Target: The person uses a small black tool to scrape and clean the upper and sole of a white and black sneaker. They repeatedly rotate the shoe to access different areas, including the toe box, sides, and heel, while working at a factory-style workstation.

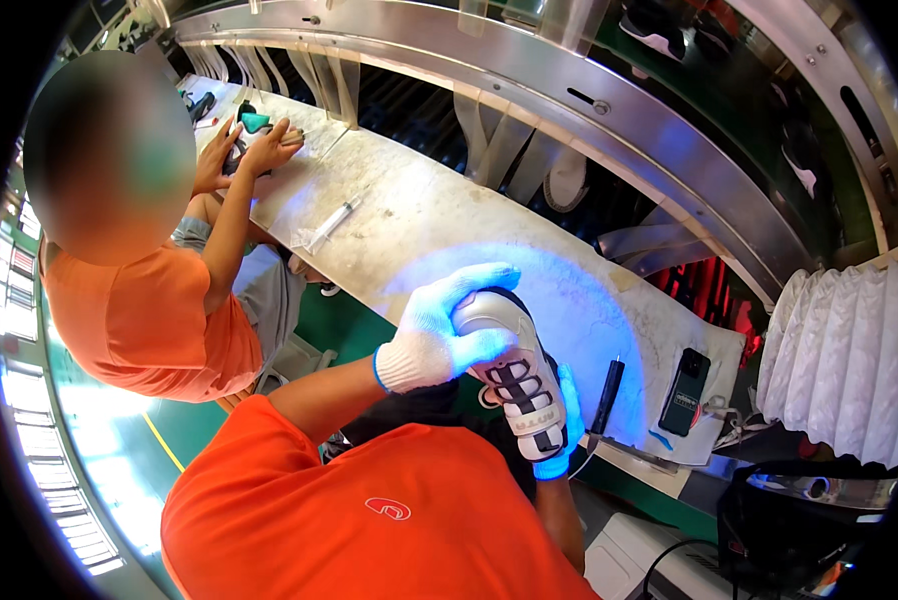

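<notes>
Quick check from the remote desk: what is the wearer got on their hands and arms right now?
Both hands wear white knit gloves with a blue cuff edge: the left hand shows it clearly, the right hand glows bluish. Forearms are uncovered; short orange sleeves belong to an orange shirt with a small chest emblem.

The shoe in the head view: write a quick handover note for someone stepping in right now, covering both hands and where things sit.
Left hand: gloved, gripping the white shoe over its top end.
Right hand: gloved, supporting the shoe from beneath; mostly hidden.
The shoe is held up above the near edge of the workbench, under a blue-lit patch.
On the bench: black pen-shaped tool, phone, syringe.
A co-worker's hands work at the far end.
Done or left: cannot tell from this view; the shoe is in hand, not set down.
</notes>
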Demonstrator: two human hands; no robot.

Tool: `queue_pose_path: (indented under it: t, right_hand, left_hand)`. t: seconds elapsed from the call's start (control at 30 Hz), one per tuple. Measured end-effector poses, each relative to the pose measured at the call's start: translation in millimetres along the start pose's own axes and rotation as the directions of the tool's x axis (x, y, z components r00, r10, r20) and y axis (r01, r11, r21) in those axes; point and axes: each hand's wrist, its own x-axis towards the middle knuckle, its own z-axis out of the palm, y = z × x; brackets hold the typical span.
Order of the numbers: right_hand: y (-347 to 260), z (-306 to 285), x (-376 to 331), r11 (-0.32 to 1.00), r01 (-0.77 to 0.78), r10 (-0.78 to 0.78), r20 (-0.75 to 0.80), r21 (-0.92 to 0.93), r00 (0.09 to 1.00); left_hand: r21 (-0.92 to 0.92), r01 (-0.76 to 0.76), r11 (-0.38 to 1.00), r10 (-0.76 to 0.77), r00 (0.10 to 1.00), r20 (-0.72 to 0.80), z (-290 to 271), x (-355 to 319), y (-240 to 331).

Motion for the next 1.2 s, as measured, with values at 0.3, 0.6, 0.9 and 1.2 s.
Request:
queue_pose_path:
  t: [0.3,0.6,0.9,1.2]
  right_hand:
    - [-16,5,1,0.984,0.106,-0.104,0.023,-0.142,0.994]
    - [-51,-22,31,0.917,0.205,-0.103,-0.294,0.342,0.95]
    - [-431,33,215,0.516,0.407,-0.855,-0.423,-0.754,0.299]
    - [-528,59,347,0.325,0.107,-0.836,-0.233,-0.94,0.496]
  left_hand:
    - [0.268,-0.358,0.894,0.38,0.925,-0.031,14,37,-29]
    - [-0.336,-0.436,0.835,0.494,0.863,0.108,56,30,79]
    - [0.262,-0.073,0.962,0.013,0.975,0.223,15,-26,-49]
    - [0.352,0.007,0.936,-0.017,1.0,0.026,3,-1,-137]
